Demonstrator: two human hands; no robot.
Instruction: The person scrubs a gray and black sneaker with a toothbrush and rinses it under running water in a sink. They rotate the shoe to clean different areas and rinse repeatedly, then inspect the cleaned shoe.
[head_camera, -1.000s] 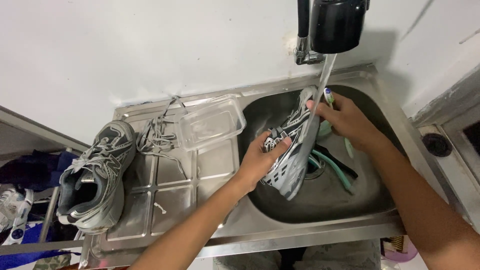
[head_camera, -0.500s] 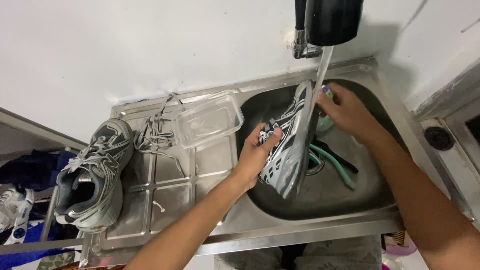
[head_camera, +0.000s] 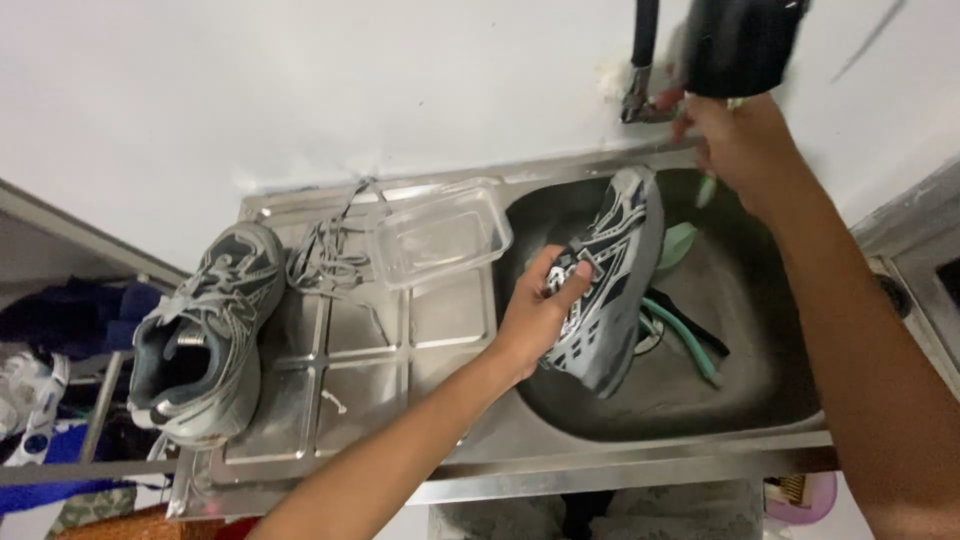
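The left hand (head_camera: 545, 305) is clamping a grey sneaker (head_camera: 610, 275) over the sink (head_camera: 700, 400), at 3 o'clock from the clear tub (head_camera: 440, 235). The right hand (head_camera: 740, 140) is reaching the tap (head_camera: 645, 100) at 12 o'clock; its grip I cannot tell. Rinsing seems in hand, calling for water and steady holding.

Shiny steel sink (head_camera: 600, 470), mesh shoe (head_camera: 610, 270)
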